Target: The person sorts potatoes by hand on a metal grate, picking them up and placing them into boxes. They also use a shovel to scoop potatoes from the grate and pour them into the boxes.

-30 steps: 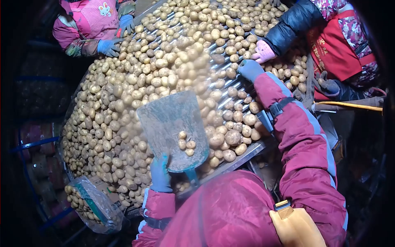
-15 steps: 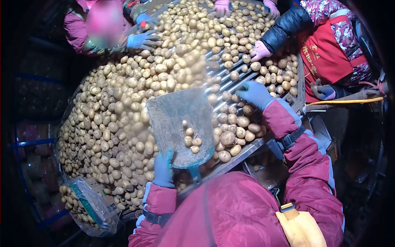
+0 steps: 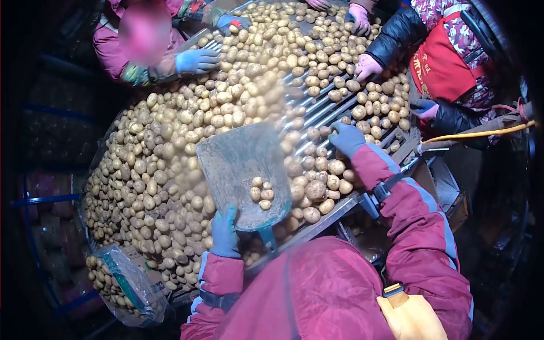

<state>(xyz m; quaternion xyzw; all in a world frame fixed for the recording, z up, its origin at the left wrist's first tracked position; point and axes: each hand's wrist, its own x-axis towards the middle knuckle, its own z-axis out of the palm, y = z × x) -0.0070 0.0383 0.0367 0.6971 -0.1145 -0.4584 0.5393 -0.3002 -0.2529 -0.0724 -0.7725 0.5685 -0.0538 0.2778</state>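
A wide, worn grey-green scoop (image 3: pixel 238 170) lies tilted over the potato heap, its short green handle toward me. Several small potatoes (image 3: pixel 262 194) sit together in it. My left hand (image 3: pixel 225 233), in a blue glove, grips the scoop's near left edge, thumb on top. On the right, my blue-gloved right hand (image 3: pixel 347 139) is over the metal rollers (image 3: pixel 323 107) beside loose potatoes (image 3: pixel 323 164). Its fingers curl downward; whatever they hold, if anything, is hidden.
A big potato heap (image 3: pixel 141 187) fills the left side. Across from me, co-workers' gloved hands (image 3: pixel 197 61) rest among potatoes. A metal edge (image 3: pixel 317 226) runs before me. A clear plastic bag (image 3: pixel 133 289) lies lower left; a yellow cable (image 3: pixel 481 134) crosses at right.
My right hand has shifted slightly and its fingers have curled in. The small potatoes in the scoop have bunched together. A co-worker's hand at right has moved up to the table edge.
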